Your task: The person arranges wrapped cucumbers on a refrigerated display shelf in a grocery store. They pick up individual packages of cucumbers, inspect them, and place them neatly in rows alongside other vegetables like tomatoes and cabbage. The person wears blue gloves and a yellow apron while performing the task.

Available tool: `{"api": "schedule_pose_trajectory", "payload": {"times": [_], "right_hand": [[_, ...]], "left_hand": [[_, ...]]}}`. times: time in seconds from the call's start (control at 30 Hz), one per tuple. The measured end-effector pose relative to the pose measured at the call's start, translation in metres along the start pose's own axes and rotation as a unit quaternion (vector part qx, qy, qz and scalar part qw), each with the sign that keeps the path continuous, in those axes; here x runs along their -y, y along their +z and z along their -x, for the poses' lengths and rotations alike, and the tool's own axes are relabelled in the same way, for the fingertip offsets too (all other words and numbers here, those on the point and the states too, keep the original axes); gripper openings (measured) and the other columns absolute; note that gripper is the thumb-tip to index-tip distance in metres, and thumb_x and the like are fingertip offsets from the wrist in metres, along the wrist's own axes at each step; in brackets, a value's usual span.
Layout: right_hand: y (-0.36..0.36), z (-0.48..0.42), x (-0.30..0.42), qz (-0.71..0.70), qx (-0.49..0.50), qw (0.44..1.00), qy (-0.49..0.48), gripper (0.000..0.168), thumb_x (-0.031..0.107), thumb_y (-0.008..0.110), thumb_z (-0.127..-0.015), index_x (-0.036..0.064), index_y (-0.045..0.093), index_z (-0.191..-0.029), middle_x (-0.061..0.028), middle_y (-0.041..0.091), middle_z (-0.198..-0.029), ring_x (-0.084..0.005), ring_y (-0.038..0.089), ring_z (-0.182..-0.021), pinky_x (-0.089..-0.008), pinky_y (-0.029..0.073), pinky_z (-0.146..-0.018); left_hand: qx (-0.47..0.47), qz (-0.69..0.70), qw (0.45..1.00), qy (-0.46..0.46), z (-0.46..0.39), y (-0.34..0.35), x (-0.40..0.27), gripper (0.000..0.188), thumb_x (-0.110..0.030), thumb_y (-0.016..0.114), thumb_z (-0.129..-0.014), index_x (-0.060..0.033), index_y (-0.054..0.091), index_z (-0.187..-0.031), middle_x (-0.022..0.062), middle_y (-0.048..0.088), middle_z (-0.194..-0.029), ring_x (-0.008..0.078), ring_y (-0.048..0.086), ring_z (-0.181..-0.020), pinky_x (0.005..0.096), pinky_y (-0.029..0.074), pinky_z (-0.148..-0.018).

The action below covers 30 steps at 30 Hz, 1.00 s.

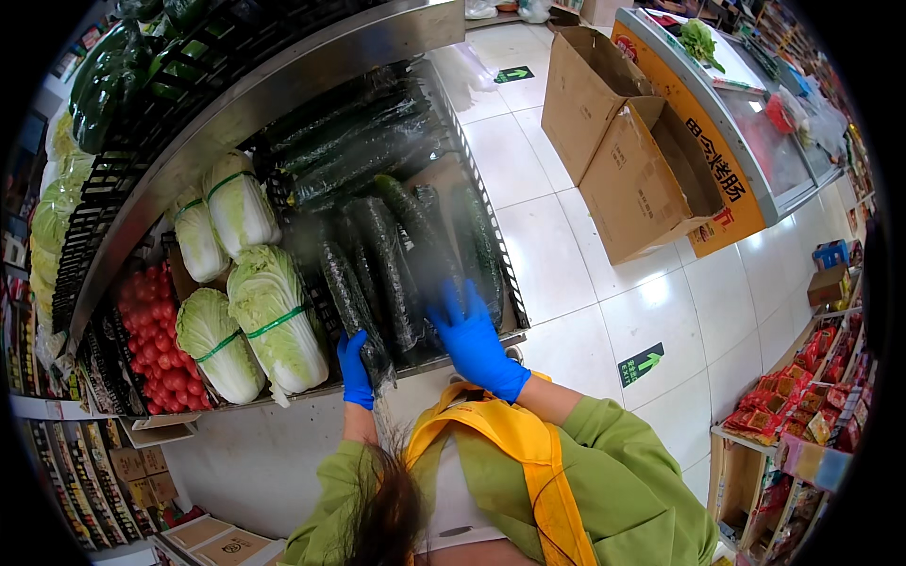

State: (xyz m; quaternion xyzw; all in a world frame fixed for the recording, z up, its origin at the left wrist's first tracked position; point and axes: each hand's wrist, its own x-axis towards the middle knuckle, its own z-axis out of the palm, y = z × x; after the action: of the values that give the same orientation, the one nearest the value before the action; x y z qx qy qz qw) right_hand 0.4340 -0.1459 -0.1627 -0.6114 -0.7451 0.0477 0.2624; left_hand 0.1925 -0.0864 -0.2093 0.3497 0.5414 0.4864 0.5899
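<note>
Both of my hands wear blue gloves over a shelf bin of plastic-wrapped cucumbers. My left hand (355,364) is at the near end of a wrapped cucumber (347,290) at the bin's left side, its fingers curled against it. To the right, my right hand (476,339) rests with fingers spread on the near end of a long dark green cucumber (417,219). More wrapped cucumbers (368,156) lie crosswise at the back. Left of them stand napa cabbages (272,318) bound with green bands. A blurred patch partly hides the middle of the bin.
Red tomatoes (159,339) fill the bin at the far left. A metal shelf edge (191,113) and black crates (120,177) rise above the cabbages. Open cardboard boxes (630,184) stand on the tiled floor beside a chest freezer (750,141). Packaged snacks (778,396) fill a rack at right.
</note>
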Motion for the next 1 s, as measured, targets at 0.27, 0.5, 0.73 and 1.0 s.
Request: {"api": "schedule_pose_trajectory", "payload": {"times": [0.27,0.5,0.73,1.0], "right_hand": [[-0.002,0.000,0.004,-0.015,0.001,1.000,0.004,0.048,0.007,0.061,-0.076,0.010,0.055,-0.124,-0.0221,0.027,-0.143,-0.0527,0.030,-0.126,-0.0528,0.036,-0.101],[-0.003,-0.001,0.002,0.000,0.003,1.000,0.002,0.051,0.014,0.068,-0.073,0.010,0.056,-0.123,-0.0230,0.028,-0.142,-0.0532,0.030,-0.125,-0.0532,0.037,-0.100],[-0.003,-0.001,0.000,-0.017,0.012,1.000,0.008,0.057,0.018,0.072,-0.069,0.011,0.056,-0.124,-0.0249,0.028,-0.142,-0.0532,0.031,-0.124,-0.0545,0.034,-0.101],[0.016,0.012,-0.019,-0.120,-0.038,0.992,0.022,0.057,0.018,0.070,-0.072,0.008,0.054,-0.125,-0.0248,0.026,-0.144,-0.0502,0.032,-0.126,-0.0526,0.034,-0.102]], "left_hand": [[0.007,0.002,1.000,-0.007,0.001,0.001,-0.002,0.042,-0.018,0.059,-0.081,0.0008,0.055,-0.119,0.0088,0.061,-0.106,0.0189,0.058,-0.091,0.0304,0.045,-0.083],[0.007,0.004,1.000,-0.005,0.003,0.004,-0.004,0.044,-0.019,0.059,-0.081,0.0011,0.055,-0.120,0.0096,0.061,-0.109,0.0195,0.057,-0.095,0.0309,0.044,-0.086],[-0.007,0.010,1.000,-0.007,0.003,0.002,-0.004,0.042,-0.018,0.059,-0.081,0.0012,0.056,-0.118,0.0098,0.061,-0.107,0.0195,0.058,-0.094,0.0310,0.044,-0.085],[-0.058,0.070,0.994,-0.061,0.006,0.010,-0.006,0.026,-0.021,0.062,-0.078,-0.0014,0.063,-0.095,0.0063,0.060,-0.073,0.0185,0.056,-0.060,0.0291,0.047,-0.057]]}}
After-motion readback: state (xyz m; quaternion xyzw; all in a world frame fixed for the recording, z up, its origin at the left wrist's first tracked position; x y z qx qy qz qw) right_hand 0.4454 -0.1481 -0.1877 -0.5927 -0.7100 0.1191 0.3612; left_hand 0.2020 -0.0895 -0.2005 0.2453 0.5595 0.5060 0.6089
